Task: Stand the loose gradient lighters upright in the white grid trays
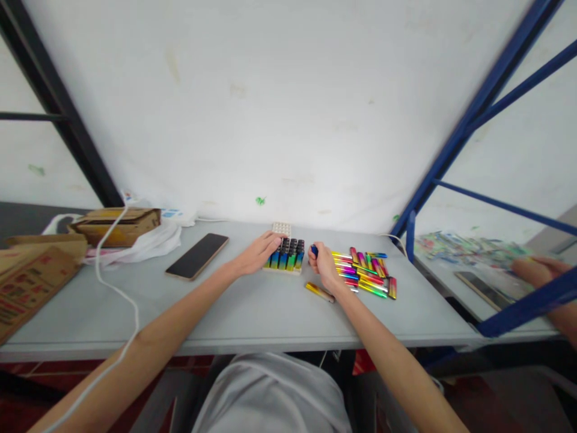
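A pale tray [283,272] near the wall holds upright rows of shiny blue-to-green tubes [282,258] with black tops. My left hand [259,254] lies against the tray's left side, fingers stretched out, partly over the tubes. To the right of the tray, my right hand [321,264] is closed around a slim piece with a dark blue end [314,250]; the rest of it is hidden in the fist. Beside that hand lies a loose heap of shiny coloured tubes [369,270]. One gold tube [320,292] rests apart, below my right wrist.
Behind the tray is a pale block with a bumpy top [282,228]. A phone [197,257] lies on the left of the grey table [252,319], near cardboard boxes [117,225] and a white cable [135,313]. On the right, a blue frame [469,132] borders another table, with a person's hand [536,270].
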The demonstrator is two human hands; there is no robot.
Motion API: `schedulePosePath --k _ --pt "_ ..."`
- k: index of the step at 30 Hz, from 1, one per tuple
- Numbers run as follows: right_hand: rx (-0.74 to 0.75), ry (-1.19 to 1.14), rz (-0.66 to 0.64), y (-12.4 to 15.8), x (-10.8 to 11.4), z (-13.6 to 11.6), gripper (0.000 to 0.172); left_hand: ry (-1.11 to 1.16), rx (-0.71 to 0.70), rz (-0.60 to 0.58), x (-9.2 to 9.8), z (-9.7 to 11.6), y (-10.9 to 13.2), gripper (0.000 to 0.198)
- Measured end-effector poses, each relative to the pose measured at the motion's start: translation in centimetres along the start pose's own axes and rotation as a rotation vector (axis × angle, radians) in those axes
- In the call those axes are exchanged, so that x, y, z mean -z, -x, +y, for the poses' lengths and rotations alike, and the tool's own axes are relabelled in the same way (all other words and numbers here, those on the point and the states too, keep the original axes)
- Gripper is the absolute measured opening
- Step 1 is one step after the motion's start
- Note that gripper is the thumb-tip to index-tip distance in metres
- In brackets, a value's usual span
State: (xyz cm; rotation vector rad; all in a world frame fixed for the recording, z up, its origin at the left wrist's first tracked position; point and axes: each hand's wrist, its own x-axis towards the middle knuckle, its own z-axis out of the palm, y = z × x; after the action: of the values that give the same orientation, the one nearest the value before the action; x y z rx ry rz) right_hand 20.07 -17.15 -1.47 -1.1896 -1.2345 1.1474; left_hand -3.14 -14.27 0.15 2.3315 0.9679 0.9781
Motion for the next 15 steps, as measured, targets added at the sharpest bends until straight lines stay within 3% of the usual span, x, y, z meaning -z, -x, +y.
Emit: schedulePosePath --k 4,8,15 --pt "-0.001 -0.054 -0.03 -0.2 0.3 -0.3 0.059 0.035 0.03 0.019 0.0 0.0 0.0 0.065" --pt "0.162 -0.098 -0.071 -0.1 0.8 -1.1 0.066 0.032 0.034 0.025 0.1 0.2 0.1 0.066" --pt "0.453 0.202 -0.028 0.3 1.6 -1.4 0.042 0.042 0.049 0.023 0.1 0.3 0.1 0.065"
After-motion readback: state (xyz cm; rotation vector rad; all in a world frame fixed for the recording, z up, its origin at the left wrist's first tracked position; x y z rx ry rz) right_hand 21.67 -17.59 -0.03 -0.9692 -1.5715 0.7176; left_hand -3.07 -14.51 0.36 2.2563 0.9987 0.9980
